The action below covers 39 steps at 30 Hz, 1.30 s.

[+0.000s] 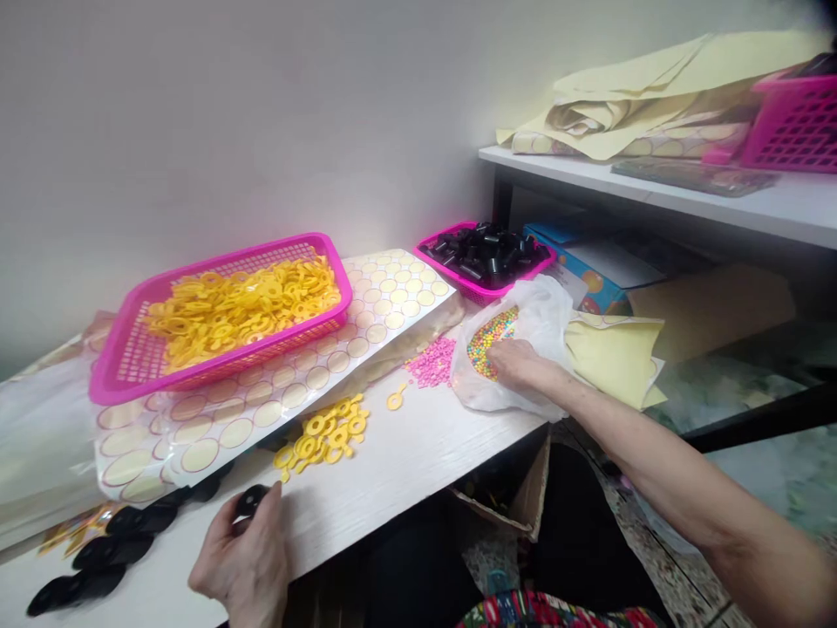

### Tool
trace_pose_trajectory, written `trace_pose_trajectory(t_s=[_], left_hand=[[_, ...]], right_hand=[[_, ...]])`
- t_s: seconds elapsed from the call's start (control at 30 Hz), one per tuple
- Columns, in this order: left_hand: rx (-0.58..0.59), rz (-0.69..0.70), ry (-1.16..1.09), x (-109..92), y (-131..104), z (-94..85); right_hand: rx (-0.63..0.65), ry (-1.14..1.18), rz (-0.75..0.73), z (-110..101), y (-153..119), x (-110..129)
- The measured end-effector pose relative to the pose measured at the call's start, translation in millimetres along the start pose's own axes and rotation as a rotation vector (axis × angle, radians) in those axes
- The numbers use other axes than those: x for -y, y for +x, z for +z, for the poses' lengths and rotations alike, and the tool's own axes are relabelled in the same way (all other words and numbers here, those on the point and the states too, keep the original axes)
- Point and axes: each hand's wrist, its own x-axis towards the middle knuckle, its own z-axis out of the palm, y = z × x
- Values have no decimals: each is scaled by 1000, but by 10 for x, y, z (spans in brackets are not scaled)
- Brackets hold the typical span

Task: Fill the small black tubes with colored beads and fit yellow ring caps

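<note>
Near the table's front edge, my left hand [245, 549] grips a short black plastic cylinder [251, 501] between thumb and fingers, its round end facing up. My right hand [520, 362] reaches into a white plastic bag [477, 399], its fingers drawn together at the small multicoloured beads [487, 338]. Their tips are partly hidden, so what they pinch cannot be made out. Small pink pieces [432, 362] lie spread beside the bag. Between my hands is a pile of yellow ring-shaped plastic pieces with short stems [323, 436]; a single yellow ring piece [395, 400] lies apart.
A pink basket [111, 371] of yellow pieces rests on sheets of round stickers [275, 392]. Behind the bag stands another pink basket [480, 295] of black parts. Several black cylinders [111, 551] line the left. A white shelf [706, 196] overhangs the right; an open carton [523, 515] sits below the table edge.
</note>
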Motion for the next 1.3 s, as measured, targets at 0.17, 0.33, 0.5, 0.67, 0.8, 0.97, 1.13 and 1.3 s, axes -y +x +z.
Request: trace_pose_trajectory(t_s=[0.17, 0.33, 0.5, 0.67, 0.8, 0.97, 1.13, 1.3], left_hand=[[318, 23, -118, -426, -604, 443], [762, 85, -199, -907, -1013, 1059], [930, 266, -211, -1225, -1237, 1641], [1043, 361, -225, -1302, -1403, 1940], [1052, 430, -192, -1260, -1471, 1975], [1040, 477, -135, -1254, -1519, 1968], [1004, 473, -146, -1294, -1559, 1948], [1030, 408, -205, -1203, -1552, 1937]], right_hand=[[-129, 173, -14, 143, 166, 48], [-313, 427, -29, 214, 188, -60], [-413, 1286, -73, 293, 29, -126], [-435, 1319, -192, 200, -147, -132], [-482, 699, -354, -7, -314, -101], [-342, -66, -413, -226, -464, 128], [-351, -292, -465, -297, -506, 274], [-495, 55, -369, -177, -415, 39]])
